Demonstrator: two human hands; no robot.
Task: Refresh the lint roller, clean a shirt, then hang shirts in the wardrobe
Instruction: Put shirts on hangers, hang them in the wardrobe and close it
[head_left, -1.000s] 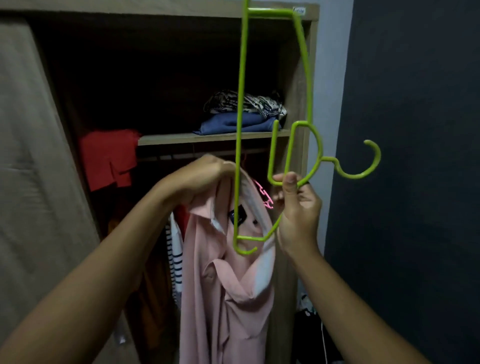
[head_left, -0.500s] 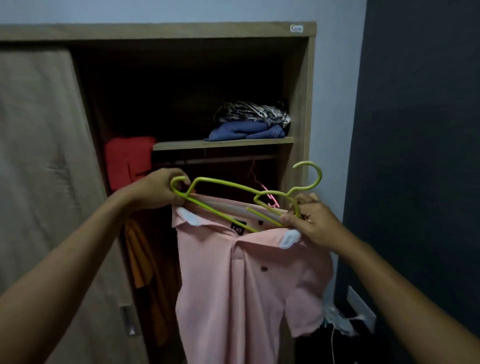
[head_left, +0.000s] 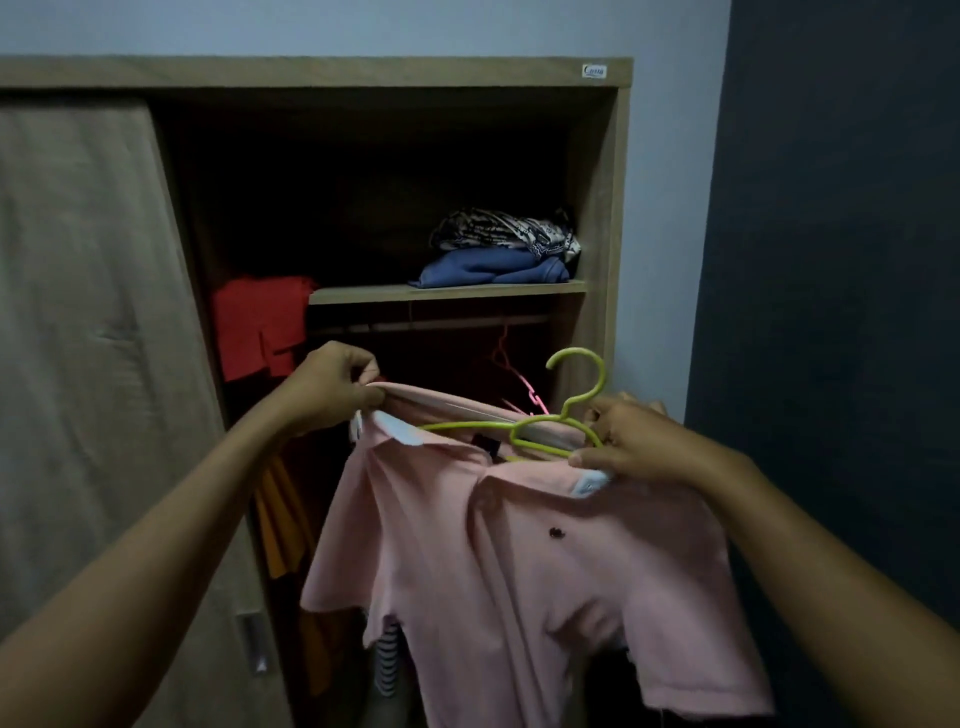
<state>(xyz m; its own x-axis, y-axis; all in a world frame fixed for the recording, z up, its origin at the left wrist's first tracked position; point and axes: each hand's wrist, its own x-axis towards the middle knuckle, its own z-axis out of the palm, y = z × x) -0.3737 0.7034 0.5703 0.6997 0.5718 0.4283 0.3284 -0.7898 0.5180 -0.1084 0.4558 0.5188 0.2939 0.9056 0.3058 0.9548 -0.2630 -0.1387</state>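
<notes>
Both hands were raised in front of the wardrobe, at its open right half. The left hand was closed, fingers and thumb pinching the shoulder edge of the pink shirt just below the wardrobe's rail. The right hand was curled round the right end of the green hanger, its thumb pressed on the collar beneath; we could not tell whether it also gripped the cloth.

The pink shirt hung spread between the two hands, before the wardrobe's lower compartment, collar open and front facing us. The green hanger lay tilted inside the neck opening, its left arm hidden under the fabric and its hook standing up above the collar, apart from the rail.

Inside the wardrobe we noted:
- a shelf above the rail, carrying a folded blue garment with a patterned cloth on top;
- a pink hanger hooked on the rail;
- a red garment at the left of the opening;
- an orange garment and a striped garment lower down, behind the pink shirt.

The wardrobe's sliding door covered its left half. A dark wall stood to the right of the wardrobe.
</notes>
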